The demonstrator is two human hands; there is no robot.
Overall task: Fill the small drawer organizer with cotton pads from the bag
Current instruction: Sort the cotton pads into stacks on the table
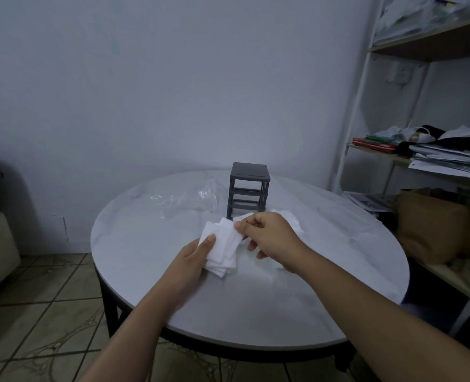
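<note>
On round white marble-look table (255, 299), far centre: small drawer organizer (249, 186), dark, upright, its tiers showing as open gaps. Just left of it: clear plastic bag (187, 199), crumpled, lying flat. Near side of organizer: stack of square cotton pads (222, 249), white, fanned unevenly, held above the tabletop. Left hand (192, 260): grips the stack from below, thumb lying on the top pad. Right hand (269, 235): fingers curled, thumb and forefinger pinching the stack's upper right edge. Behind right hand: loose cotton pads (291, 219) heaped on the table beside the organizer. Right of table: white shelf unit (366, 106) with piled papers (448, 158); brown paper bag (432, 224) below.
</note>
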